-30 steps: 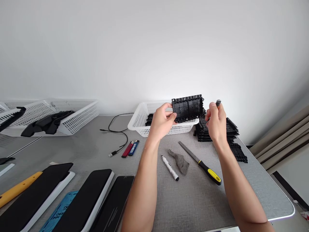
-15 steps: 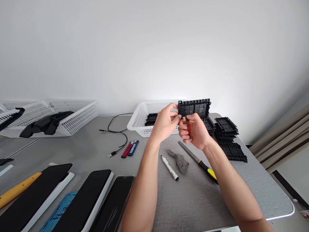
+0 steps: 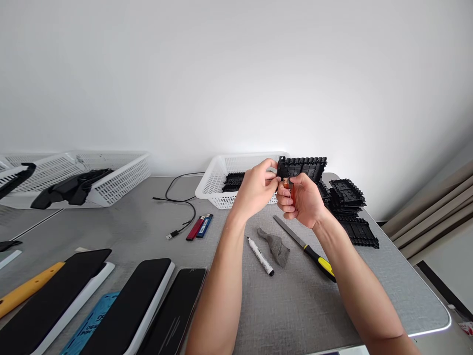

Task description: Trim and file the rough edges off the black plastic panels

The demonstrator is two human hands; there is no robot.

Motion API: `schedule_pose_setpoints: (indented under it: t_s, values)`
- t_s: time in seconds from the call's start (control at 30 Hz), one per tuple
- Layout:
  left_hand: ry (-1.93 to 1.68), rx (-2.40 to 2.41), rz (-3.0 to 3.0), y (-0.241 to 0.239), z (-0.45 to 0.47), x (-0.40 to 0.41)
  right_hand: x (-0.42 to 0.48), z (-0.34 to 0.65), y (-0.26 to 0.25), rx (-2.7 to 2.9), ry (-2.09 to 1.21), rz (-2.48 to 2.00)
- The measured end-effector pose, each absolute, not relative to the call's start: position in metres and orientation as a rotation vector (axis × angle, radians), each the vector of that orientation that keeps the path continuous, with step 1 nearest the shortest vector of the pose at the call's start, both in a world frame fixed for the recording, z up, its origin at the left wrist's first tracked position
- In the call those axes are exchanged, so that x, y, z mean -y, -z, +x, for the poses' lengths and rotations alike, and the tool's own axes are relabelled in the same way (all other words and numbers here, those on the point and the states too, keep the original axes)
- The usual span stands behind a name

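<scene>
My left hand (image 3: 257, 190) pinches the left end of a black plastic panel (image 3: 303, 169) with a knobbed upper edge, holding it raised over the table. Just below the panel, my right hand (image 3: 301, 201) is wrapped round an orange lighter (image 3: 293, 193), thumb at its metal top. No flame can be made out. Behind the hands stands a white basket (image 3: 213, 190) with similar black panels (image 3: 232, 182) in it. More black panels (image 3: 346, 193) are stacked to the right.
A file (image 3: 320, 264), a grey cloth (image 3: 277, 249) and a marker (image 3: 260, 256) lie before me. Red (image 3: 195, 229) and blue (image 3: 204, 226) lighter-like pieces and a cable (image 3: 192, 212) lie left. Dark slabs (image 3: 129, 305) fill the near left; another basket (image 3: 125, 180) holds black parts.
Both hands have shifted slightly right with the panel and lighter. The panel sits a little lower and is tilted somewhat differently. Both grips are kept.
</scene>
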State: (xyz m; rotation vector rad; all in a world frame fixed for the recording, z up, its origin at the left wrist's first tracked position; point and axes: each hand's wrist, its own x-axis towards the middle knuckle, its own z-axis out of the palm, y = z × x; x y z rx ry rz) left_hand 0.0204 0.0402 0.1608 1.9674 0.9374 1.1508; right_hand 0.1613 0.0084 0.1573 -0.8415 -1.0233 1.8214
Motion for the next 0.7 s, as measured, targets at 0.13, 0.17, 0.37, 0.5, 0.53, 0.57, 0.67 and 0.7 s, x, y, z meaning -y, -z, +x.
schedule_pose_setpoints:
  t_s: [0.13,0.17,0.37,0.5,0.53,0.57,0.67,0.7]
  values:
    - [-1.146,-0.932,1.97,-0.161,0.02,-0.04,-0.009,0.163,-0.158,0.991,-1.838,-0.811]
    - [-1.147,-0.931,1.965,-0.161,0.02,-0.04,-0.01,0.165,-0.158,0.979,-1.844,-0.806]
    - [-1.21,-0.943,1.898,-0.161,0.019,-0.041,-0.012,0.176,-0.159,0.899,-1.842,-0.78]
    - [-1.254,-0.966,1.886,-0.16,0.017,-0.043,-0.014,0.185,-0.159,0.864,-1.824,-0.756]
    - [-1.256,-0.969,1.882,-0.16,0.017,-0.044,-0.014,0.187,-0.159,0.856,-1.818,-0.752]
    - [-1.254,-0.971,1.877,-0.16,0.017,-0.044,-0.015,0.19,-0.159,0.848,-1.812,-0.748]
    - [-1.24,-0.98,1.869,-0.16,0.015,-0.045,-0.016,0.198,-0.159,0.83,-1.79,-0.74]
    - [-1.236,-0.989,1.871,-0.16,0.014,-0.045,-0.016,0.2,-0.159,0.825,-1.78,-0.738]
